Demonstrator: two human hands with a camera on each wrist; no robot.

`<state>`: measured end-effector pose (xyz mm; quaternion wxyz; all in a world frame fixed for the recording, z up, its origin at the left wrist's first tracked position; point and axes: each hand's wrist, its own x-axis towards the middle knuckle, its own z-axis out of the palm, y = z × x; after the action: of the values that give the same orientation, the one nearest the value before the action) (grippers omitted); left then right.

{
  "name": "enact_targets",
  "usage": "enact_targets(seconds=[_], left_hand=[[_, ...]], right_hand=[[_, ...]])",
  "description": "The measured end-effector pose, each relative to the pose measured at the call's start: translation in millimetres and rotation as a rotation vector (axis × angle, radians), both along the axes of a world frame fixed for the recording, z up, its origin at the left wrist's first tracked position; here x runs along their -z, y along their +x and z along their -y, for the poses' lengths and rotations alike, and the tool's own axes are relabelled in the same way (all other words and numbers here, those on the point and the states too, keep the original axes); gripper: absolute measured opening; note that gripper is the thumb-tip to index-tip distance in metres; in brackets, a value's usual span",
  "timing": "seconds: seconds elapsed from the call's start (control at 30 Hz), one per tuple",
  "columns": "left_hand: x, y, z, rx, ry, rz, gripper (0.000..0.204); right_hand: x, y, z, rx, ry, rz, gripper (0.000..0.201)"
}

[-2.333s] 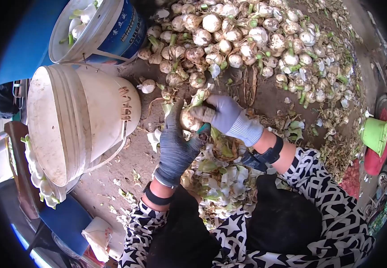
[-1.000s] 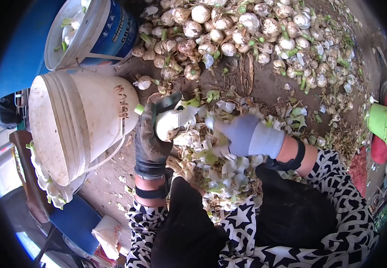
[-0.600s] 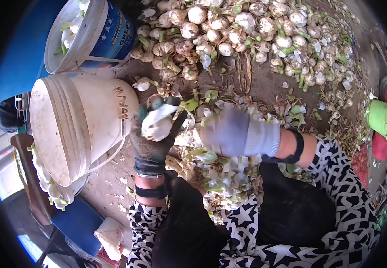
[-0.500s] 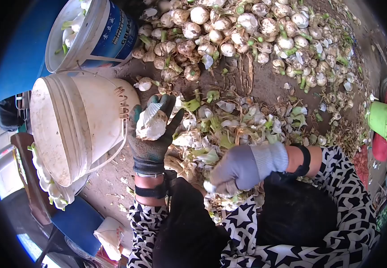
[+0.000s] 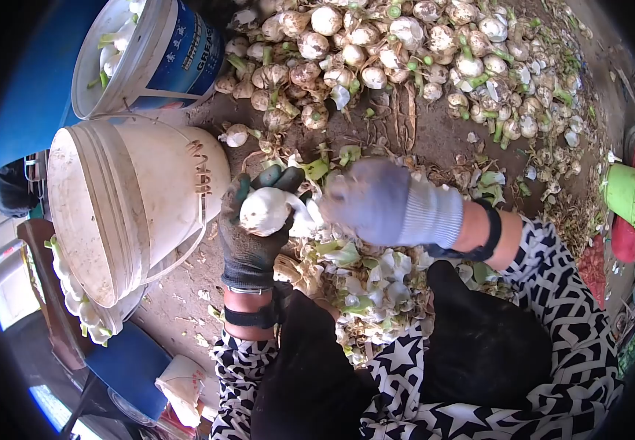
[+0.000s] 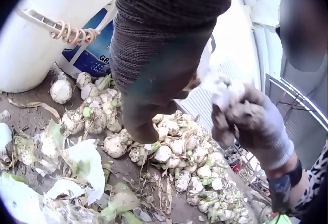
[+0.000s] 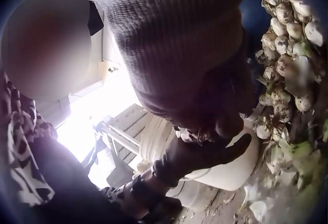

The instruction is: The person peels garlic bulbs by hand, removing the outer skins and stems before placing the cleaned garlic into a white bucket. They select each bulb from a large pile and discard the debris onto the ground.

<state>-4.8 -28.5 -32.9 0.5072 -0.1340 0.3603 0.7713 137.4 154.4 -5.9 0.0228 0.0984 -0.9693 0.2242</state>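
In the head view a peeled white bulb (image 5: 265, 212) lies in the dark-gloved left hand (image 5: 253, 238), whose fingers curl round it. A loose white layer hangs from the bulb's right side. The right hand (image 5: 376, 202), in a pale grey glove and blurred, is just right of that layer with its fingers bent; it seems to pinch the layer's end. In the left wrist view the right hand (image 6: 251, 121) has curled fingers at a white blurred piece. The right wrist view shows the left hand (image 7: 200, 155) below the right one, the bulb mostly hidden.
A white bucket (image 5: 156, 191) stands left of the hands, with a blue-labelled bucket (image 5: 185, 55) of white bulbs behind. Unpeeled bulbs (image 5: 313, 45) are heaped at the back. Peelings (image 5: 376, 282) cover the ground before the person. A green bowl (image 5: 625, 196) is far right.
The right hand has come up from the peelings to beside the bulb. In the left hand the bulb has turned and shows a clean white surface instead of brownish skin.
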Motion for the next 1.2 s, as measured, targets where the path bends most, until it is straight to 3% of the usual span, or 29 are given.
enact_targets(seconds=[0.07,0.1,0.13,0.2,0.23,0.27,0.33,0.37,0.4,0.43,0.47,0.5,0.53,0.6,0.67,0.7,0.73,0.77,0.8,0.83,0.87,0.9,0.93,1.0,1.07,1.1,1.13,1.2], left_hand=[[-13.0,-0.2,-3.5,-0.046,0.014,0.097,0.047],[-6.4,3.1,-2.2,-0.058,0.017,-0.047,0.048],[-5.1,2.7,-2.4,-0.057,0.016,-0.045,0.048],[-11.7,0.4,-11.9,-0.170,-0.068,0.128,0.049],[-9.0,1.2,-12.9,-0.176,-0.125,0.054,0.050],[-5.9,0.0,-9.9,-0.177,-0.123,0.049,0.050],[-2.2,-1.6,-4.5,-0.100,-0.125,-0.097,0.050],[-13.8,1.1,-3.7,-0.173,-0.195,-0.064,0.050],[-22.7,0.6,1.9,-0.133,-0.202,-0.243,0.051],[-37.6,-4.8,4.0,-0.112,-0.320,-0.633,0.051],[-62.6,-13.9,6.8,-0.195,-0.426,-0.840,0.049],[-96.9,-22.5,10.0,-0.287,-0.379,-1.014,0.046],[-131.0,-28.6,16.0,-0.372,-0.388,-1.227,0.043],[-182.2,-65.3,53.8,-0.249,-1.317,-2.377,0.050],[-193.4,-92.8,60.4,-0.440,-1.126,-1.914,0.062],[-194.1,-89.0,47.0,-0.447,-1.600,-2.244,0.069],[-183.1,-83.9,41.3,-0.486,-1.233,-2.147,0.071],[-177.5,-57.2,14.1,-0.465,-1.389,-2.105,0.071],[-159.1,-38.9,2.8,-0.369,-1.274,-2.143,0.070],[-125.9,-16.1,-10.4,-0.371,-0.827,-1.743,0.072],[-92.1,-15.9,-9.3,-0.101,-0.865,-1.972,0.072],[-77.9,-13.9,-20.6,0.131,-0.684,-2.024,0.076],[-52.0,-12.1,-22.4,0.236,-0.630,-1.942,0.078],[-11.3,-3.0,-19.8,0.328,-0.537,-1.553,0.076],[-2.0,4.4,-20.4,0.348,-0.371,-1.264,0.076],[0.2,7.5,-22.0,0.247,-0.299,-1.255,0.073],[-2.0,9.3,-22.2,0.248,-0.291,-1.258,0.073],[-13.3,13.5,-24.7,0.225,-0.435,-1.392,0.071]], right_hand=[[-2.7,31.7,3.1,-0.229,-0.747,0.260,0.013],[-10.8,41.8,16.5,-0.365,-1.000,0.476,0.015],[-21.4,48.4,24.4,-0.500,-1.250,0.694,0.018],[-45.7,47.1,19.0,-0.516,-1.736,0.655,0.021],[-38.6,42.0,11.8,-0.651,-2.038,0.743,0.025],[-26.7,37.0,2.4,-0.656,-2.034,0.740,0.025],[4.5,30.4,-10.1,-0.486,-1.522,0.975,0.022],[26.9,36.0,8.3,-0.399,-0.788,0.912,0.021],[42.2,39.2,24.7,-0.281,-0.070,0.785,0.020],[32.2,28.5,21.5,-0.327,0.071,0.901,0.020],[23.9,19.5,17.2,-0.375,0.207,1.016,0.026],[32.4,16.0,9.5,-0.382,0.212,1.023,0.026],[45.8,9.9,-0.4,-0.246,0.236,0.929,0.033],[57.8,-4.4,-15.6,0.028,0.241,0.710,0.045],[64.0,-30.1,-26.2,0.260,0.262,0.434,0.046],[69.8,-51.5,-28.3,0.352,0.184,0.429,0.048],[82.5,-72.8,-29.3,0.353,0.183,0.428,0.048],[98.5,-92.3,-30.6,0.419,0.174,0.435,0.044],[105.1,-103.5,-34.0,0.479,0.169,0.447,0.041],[111.0,-108.2,-41.1,0.467,0.175,0.453,0.041],[111.8,-111.7,-48.0,0.453,0.028,0.458,0.038],[110.1,-112.6,-51.3,0.437,-0.118,0.461,0.036],[105.3,-99.1,-46.1,0.473,-0.326,0.285,0.027],[64.2,-80.5,-45.2,0.433,-1.027,0.533,0.027],[57.5,-59.5,-34.5,0.318,-1.503,0.427,0.020],[55.3,-53.7,-26.6,0.335,-1.608,0.254,0.021],[53.2,-47.2,-27.4,0.298,-1.583,0.158,0.022],[36.3,-41.9,-20.8,0.473,-1.189,0.129,0.020]])
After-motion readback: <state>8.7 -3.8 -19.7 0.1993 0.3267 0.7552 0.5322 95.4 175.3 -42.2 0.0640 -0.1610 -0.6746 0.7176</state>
